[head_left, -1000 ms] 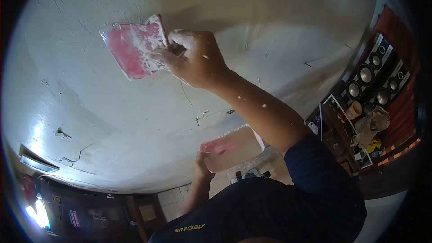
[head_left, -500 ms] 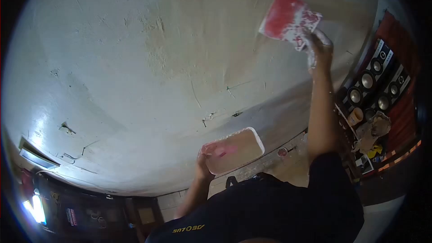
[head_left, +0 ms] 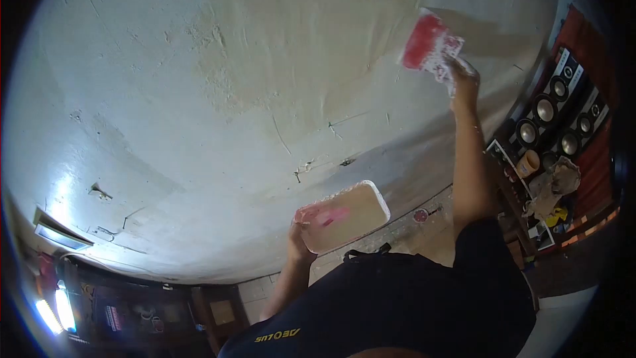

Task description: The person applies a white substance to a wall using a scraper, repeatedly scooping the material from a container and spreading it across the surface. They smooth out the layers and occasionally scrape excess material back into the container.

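My right hand [head_left: 465,79], smeared with white paste, grips a red putty spreader [head_left: 423,41]. White putty covers the lower part of the spreader near my fingers, and its wide blade lies at the wall [head_left: 285,59], where it casts a shadow; whether it touches cannot be told. Lower down, my left hand [head_left: 301,244] holds a shallow rectangular tray [head_left: 354,215] by its left end. White putty cakes the tray's rim at the right, and a pink smear marks its left part. The wall has rough patches, scratches and small holes.
Speakers [head_left: 544,107] stand at the right by a red curtain [head_left: 586,36], with a tan cup [head_left: 528,164] and a crumpled bag [head_left: 563,179] below. A small round container [head_left: 420,215] sits on the floor. Bright lamps [head_left: 64,306] glow at lower left.
The spreader and my right hand have moved down, and the spreader's face appears narrower, turned more edge-on. My left hand and the tray stay nearly in place. The view has shifted slightly.
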`<control>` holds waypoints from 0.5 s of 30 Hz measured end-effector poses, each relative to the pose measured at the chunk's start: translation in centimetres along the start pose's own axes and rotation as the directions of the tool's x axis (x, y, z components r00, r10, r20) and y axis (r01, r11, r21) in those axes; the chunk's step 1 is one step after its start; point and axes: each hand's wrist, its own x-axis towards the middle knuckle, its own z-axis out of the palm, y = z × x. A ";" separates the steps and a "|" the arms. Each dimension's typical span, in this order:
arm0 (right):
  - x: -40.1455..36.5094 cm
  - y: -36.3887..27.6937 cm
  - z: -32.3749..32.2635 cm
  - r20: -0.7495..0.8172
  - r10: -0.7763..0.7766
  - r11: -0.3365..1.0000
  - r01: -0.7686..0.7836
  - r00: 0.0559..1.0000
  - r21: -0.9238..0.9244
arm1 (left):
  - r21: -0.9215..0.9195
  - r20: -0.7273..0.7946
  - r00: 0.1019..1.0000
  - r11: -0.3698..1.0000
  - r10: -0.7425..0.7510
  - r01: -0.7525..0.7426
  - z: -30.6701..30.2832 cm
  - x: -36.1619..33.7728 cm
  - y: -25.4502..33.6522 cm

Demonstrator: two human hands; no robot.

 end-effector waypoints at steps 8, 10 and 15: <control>-7.8 -3.2 4.7 -0.073 0.065 0.964 -0.044 0.995 0.263 | 0.116 0.044 0.999 0.993 -0.031 0.026 -1.4 1.6 -1.1; -11.1 -4.3 11.1 0.265 -0.044 0.998 0.055 0.963 -0.037 | 0.092 0.060 0.997 0.995 -0.047 0.042 -1.5 1.6 -1.6; -16.8 -3.8 22.1 0.491 -0.214 0.960 0.274 0.844 -0.052 | 0.034 0.010 0.993 0.993 -0.117 0.117 0.0 1.2 -1.5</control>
